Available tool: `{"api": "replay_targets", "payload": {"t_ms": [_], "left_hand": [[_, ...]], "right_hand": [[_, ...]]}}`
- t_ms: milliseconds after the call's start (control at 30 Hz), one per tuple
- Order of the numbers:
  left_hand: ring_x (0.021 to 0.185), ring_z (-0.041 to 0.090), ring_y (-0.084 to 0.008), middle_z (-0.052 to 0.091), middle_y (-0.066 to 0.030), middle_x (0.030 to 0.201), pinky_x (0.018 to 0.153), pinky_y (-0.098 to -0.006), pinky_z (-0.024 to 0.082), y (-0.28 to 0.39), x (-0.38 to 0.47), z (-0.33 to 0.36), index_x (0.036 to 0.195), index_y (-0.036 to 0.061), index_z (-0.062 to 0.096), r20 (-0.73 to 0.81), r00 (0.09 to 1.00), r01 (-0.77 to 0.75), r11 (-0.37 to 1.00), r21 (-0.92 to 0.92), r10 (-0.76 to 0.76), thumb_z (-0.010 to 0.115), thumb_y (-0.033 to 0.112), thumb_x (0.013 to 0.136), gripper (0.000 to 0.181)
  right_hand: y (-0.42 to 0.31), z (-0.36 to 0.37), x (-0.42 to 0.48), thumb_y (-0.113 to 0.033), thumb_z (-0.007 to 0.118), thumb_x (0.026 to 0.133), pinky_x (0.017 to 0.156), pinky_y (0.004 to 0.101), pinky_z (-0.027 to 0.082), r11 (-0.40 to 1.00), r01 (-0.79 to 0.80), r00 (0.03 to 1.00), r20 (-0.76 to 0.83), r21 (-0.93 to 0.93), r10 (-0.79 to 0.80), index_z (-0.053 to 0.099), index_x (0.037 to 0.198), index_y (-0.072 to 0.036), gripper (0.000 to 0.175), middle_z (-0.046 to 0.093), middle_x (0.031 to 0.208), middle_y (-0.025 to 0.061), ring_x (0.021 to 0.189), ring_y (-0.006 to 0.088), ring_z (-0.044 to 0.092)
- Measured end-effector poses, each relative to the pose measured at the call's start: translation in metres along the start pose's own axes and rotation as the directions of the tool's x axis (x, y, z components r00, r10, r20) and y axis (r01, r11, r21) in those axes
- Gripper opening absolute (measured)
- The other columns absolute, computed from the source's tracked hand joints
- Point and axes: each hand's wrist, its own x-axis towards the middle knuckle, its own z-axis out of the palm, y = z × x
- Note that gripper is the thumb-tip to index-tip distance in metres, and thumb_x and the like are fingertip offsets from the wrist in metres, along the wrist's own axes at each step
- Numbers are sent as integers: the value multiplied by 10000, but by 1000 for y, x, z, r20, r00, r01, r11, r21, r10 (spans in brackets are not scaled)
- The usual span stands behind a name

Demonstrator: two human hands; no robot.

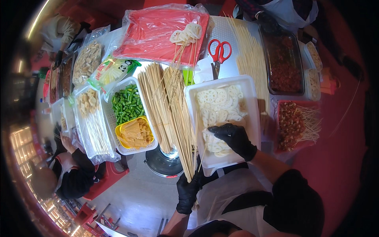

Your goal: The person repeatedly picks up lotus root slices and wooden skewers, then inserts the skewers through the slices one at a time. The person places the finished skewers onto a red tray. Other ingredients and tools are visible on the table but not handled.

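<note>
My left hand [188, 189], in a black glove, is closed around the lower ends of a bundle of bamboo skewers [182, 139] at the table's near edge. My right hand [234, 139], also black-gloved, is over a white plastic tub [253, 118] of sliced lotus root [217, 99]. Its fingertips are together at the slices; whether they pinch one cannot be told. A thin skewer slants up from my left hand towards them. More skewers lie in bundles left of the tub. Skewered lotus slices [186, 34] rest on a red tray [157, 29] covered in clear plastic.
Red-handled scissors [218, 56] lie beyond the tub. Left stands a white basket [152, 146] with cut green beans [127, 103] and a yellow container of tofu skin [136, 133]. A meat tray [282, 65] and a skewer tray [291, 126] are right. Other people work around the table.
</note>
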Motion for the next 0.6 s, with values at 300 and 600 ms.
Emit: {"api": "replay_targets", "payload": {"t_ms": [300, 600], "left_hand": [[415, 488, -120, 560, -68, 677, 373, -216, 375, -8, -1, -3, 912, -27, 555, 40, 998, -43, 999, 31, 41, 562, 49, 812, 126], [420, 496, -118, 558, -70, 679, 373, -221, 386, -15, -3, -1, 905, -32, 549, -7, 1000, -20, 998, 61, 20, 561, 31, 803, 120]], "right_hand": [[24, 24, -10, -239, 483, 884, 875, 341, 448, -381, -459, 648, 596, 803, 474, 399, 1208, -2, 410, 475, 1160, 112, 1041, 250, 504], [4, 10, 2, -69, 570, 799, 686, 273, 503, 320, -393, 770, 119, 862, 626, 528, 1053, -5, 265, 574, 910, 60, 823, 139, 573]]}}
